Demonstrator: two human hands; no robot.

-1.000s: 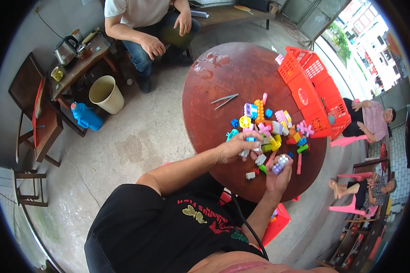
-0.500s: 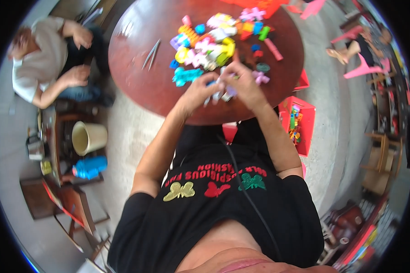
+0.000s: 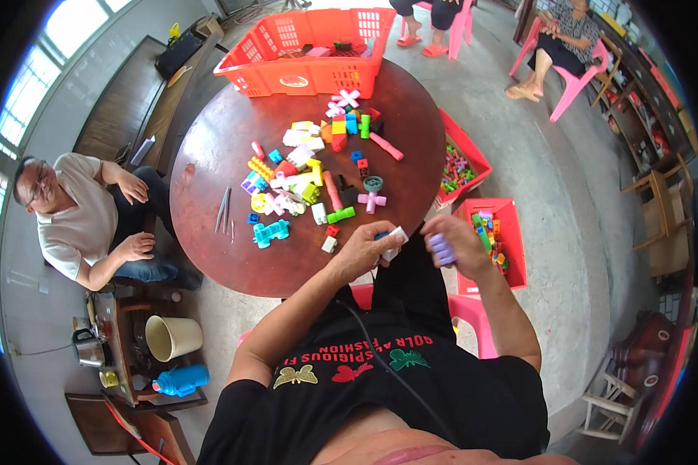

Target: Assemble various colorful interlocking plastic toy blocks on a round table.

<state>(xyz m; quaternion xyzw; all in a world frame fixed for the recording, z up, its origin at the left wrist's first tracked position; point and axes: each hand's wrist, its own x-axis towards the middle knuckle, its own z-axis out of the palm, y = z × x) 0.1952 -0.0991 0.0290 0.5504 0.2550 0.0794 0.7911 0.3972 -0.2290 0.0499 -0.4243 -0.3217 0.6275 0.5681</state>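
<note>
Currently, left hand [image 3: 363,252] is gripping white block [image 3: 396,235]; right hand [image 3: 463,243] is grasping purple block [image 3: 442,249]; loose blocks [image 3: 310,184] are lying on the table [image 3: 209,155] beside tweezers [image 3: 226,201].

A white toy block [image 3: 396,235] juts, partly covered, from the left fingers [image 3: 383,245]. A ridged purple block [image 3: 442,249] rests against the right fingers [image 3: 455,232].

Round brown table [image 3: 209,159], red basket [image 3: 329,80], toy blocks [image 3: 310,191] (many colours), tweezers [image 3: 226,203]
</note>
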